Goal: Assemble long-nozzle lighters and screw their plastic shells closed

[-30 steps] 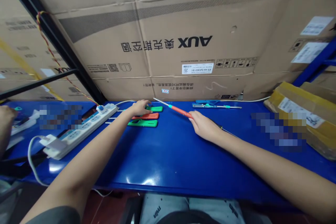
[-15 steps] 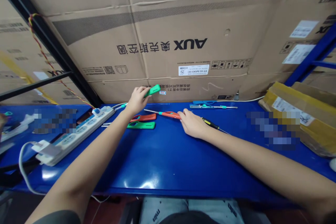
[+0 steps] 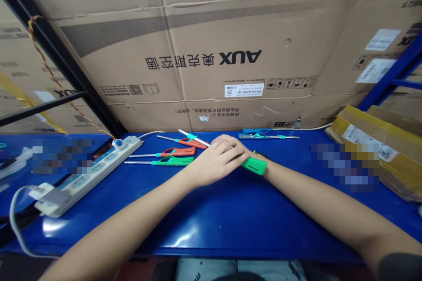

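My left hand (image 3: pixel 216 163) is closed on a green long-necked gas lighter, whose handle end (image 3: pixel 255 165) lies across my right wrist and whose metal tube points up to the left. Behind it, my right hand (image 3: pixel 231 139) is mostly covered, so its fingers and anything they hold are hidden. Left of both hands on the blue table lie an orange gas lighter (image 3: pixel 190 142), a second orange gas lighter (image 3: pixel 180 152) and another green gas lighter (image 3: pixel 174 161), tubes pointing left. Part of a black-and-yellow handle (image 3: pixel 260 154) shows beyond my right wrist.
A white power strip (image 3: pixel 89 173) with plugs runs along the left side. Blue lighters (image 3: pixel 257 134) lie by the cardboard wall (image 3: pixel 204 74). At right stands an open carton (image 3: pixel 372 149) with yellow tape. Black and blue frame posts (image 3: pixel 66 52) flank the table (image 3: pixel 211 224).
My left hand has brought the green gas lighter right and toward me, over my right hand. The orange gas lighter from my right hand now lies farther left, let go.
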### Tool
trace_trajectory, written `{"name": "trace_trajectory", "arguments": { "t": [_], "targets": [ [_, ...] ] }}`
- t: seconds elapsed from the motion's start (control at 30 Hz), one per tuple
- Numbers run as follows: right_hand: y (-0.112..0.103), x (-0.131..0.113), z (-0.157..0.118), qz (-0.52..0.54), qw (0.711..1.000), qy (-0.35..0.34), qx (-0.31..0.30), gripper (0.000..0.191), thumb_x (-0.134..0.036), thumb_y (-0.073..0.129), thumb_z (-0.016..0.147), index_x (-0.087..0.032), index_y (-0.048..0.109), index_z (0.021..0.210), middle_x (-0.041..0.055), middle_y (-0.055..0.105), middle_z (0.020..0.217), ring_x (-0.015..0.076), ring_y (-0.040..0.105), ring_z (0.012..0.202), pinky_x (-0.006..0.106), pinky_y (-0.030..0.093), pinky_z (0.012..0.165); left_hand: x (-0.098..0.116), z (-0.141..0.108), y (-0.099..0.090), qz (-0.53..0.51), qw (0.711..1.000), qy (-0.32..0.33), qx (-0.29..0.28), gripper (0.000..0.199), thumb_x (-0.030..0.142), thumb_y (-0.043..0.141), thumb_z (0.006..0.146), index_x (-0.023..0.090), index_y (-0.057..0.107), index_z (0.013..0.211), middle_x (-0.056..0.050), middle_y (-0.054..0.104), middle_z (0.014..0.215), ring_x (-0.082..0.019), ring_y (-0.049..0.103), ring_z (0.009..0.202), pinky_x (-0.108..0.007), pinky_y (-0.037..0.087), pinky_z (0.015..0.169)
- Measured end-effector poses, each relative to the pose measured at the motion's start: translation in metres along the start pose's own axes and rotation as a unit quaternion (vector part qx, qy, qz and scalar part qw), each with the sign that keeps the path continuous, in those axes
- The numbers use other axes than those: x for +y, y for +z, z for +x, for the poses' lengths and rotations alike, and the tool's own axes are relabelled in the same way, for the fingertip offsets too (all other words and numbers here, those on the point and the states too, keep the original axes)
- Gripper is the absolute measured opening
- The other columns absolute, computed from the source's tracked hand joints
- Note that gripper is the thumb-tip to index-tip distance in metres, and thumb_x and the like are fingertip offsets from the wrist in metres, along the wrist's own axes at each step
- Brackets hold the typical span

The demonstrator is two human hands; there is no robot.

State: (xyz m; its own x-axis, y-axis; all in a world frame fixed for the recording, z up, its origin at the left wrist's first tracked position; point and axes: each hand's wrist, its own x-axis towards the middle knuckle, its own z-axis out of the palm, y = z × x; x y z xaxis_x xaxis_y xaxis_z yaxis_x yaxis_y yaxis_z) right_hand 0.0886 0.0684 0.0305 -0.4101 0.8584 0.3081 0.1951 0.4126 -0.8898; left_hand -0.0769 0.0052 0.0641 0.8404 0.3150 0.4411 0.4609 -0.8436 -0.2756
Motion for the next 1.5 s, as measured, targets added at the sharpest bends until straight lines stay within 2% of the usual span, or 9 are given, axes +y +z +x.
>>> {"name": "trace_trajectory", "arguments": {
  "t": [0.2,0.3,0.4,0.5,0.63,0.8,0.97,1.2,1.5],
  "targets": [
    [-0.058,-0.001,-0.048,0.140,0.928,0.167,-0.303,0.070,-0.079,0.040,0.090,-0.014,0.064,0.089,0.0084,0.070,0.075,0.0132,0.061,0.049,0.027,0.053,0.043,0.009,-0.003,0.017,0.030,0.999,0.018,0.029,0.042,0.012,0.050,0.100,0.010,0.052,0.142,-0.015,0.069,0.126,-0.029,0.060,0.119,-0.043,0.050,0.101],
    [-0.066,0.002,-0.069,0.182,0.931,0.191,-0.253,0.045,-0.058,0.070,0.085,-0.016,0.057,0.086,-0.0026,0.061,0.061,0.0080,0.053,0.042,0.020,0.047,0.040,0.008,-0.001,0.029,-0.028,0.999,-0.037,0.016,0.043,0.018,0.050,0.102,0.017,0.050,0.145,-0.013,0.069,0.128,-0.027,0.062,0.120,-0.044,0.050,0.103],
    [-0.068,0.006,-0.079,0.211,0.950,0.162,-0.165,0.039,-0.056,0.066,0.090,-0.020,0.050,0.093,-0.0093,0.049,0.064,0.0036,0.040,0.042,0.016,0.040,0.038,0.005,-0.003,0.030,-0.056,0.970,-0.209,0.116,0.067,0.029,0.067,0.093,0.023,0.038,0.154,-0.017,0.050,0.151,-0.032,0.047,0.140,-0.054,0.036,0.117],
    [-0.074,0.009,-0.080,0.231,0.952,0.144,-0.137,0.036,-0.053,0.063,0.093,-0.020,0.048,0.095,-0.0094,0.044,0.069,0.0009,0.028,0.043,0.014,0.031,0.037,-0.002,-0.008,0.023,-0.147,0.827,-0.449,0.305,0.099,0.039,0.084,0.076,0.024,0.029,0.157,-0.019,0.025,0.166,-0.036,0.021,0.154,-0.056,0.019,0.124],
    [-0.079,0.011,-0.081,0.242,0.947,0.143,-0.158,0.033,-0.047,0.065,0.094,-0.018,0.053,0.102,-0.0074,0.047,0.069,0.0018,0.030,0.046,0.015,0.032,0.039,-0.011,-0.009,0.014,-0.506,0.550,-0.554,0.368,0.067,0.048,0.081,0.077,0.022,0.059,0.135,-0.015,0.052,0.150,-0.031,0.046,0.142,-0.047,0.034,0.119],
    [-0.072,0.013,-0.085,0.272,0.937,0.139,-0.168,0.029,-0.043,0.065,0.095,-0.015,0.058,0.103,-0.0068,0.045,0.067,0.0020,0.030,0.045,0.016,0.034,0.040,-0.008,-0.008,0.009,-0.608,0.476,-0.539,0.336,0.041,0.047,0.085,0.072,0.014,0.074,0.094,-0.010,0.075,0.099,-0.023,0.069,0.104,-0.035,0.056,0.092],
    [-0.066,0.010,-0.086,0.312,0.929,0.126,-0.152,0.026,-0.040,0.065,0.095,-0.015,0.061,0.101,-0.0065,0.045,0.066,0.0019,0.029,0.044,0.017,0.033,0.040,-0.007,-0.009,0.005,-0.679,0.363,-0.511,0.383,0.024,0.040,0.082,0.080,0.018,0.075,0.088,-0.006,0.078,0.098,-0.016,0.070,0.096,-0.027,0.056,0.087],
    [-0.058,0.003,-0.091,0.350,0.915,0.137,-0.146,0.023,-0.037,0.064,0.095,-0.015,0.061,0.102,-0.0068,0.044,0.065,0.0018,0.028,0.044,0.017,0.034,0.040,0.012,-0.005,0.015,-0.703,0.384,-0.486,0.349,0.026,0.042,0.083,0.080,0.021,0.078,0.094,-0.003,0.075,0.118,-0.016,0.066,0.106,-0.027,0.053,0.094],
    [-0.033,0.000,-0.101,0.355,0.918,0.122,-0.126,0.023,-0.040,0.062,0.097,-0.017,0.058,0.102,-0.0069,0.044,0.066,0.0030,0.031,0.046,0.018,0.040,0.043,0.033,0.003,0.025,-0.732,0.336,-0.490,0.335,0.031,0.041,0.088,0.074,0.021,0.078,0.096,-0.004,0.076,0.114,-0.017,0.066,0.107,-0.029,0.050,0.095]
  ]
}}
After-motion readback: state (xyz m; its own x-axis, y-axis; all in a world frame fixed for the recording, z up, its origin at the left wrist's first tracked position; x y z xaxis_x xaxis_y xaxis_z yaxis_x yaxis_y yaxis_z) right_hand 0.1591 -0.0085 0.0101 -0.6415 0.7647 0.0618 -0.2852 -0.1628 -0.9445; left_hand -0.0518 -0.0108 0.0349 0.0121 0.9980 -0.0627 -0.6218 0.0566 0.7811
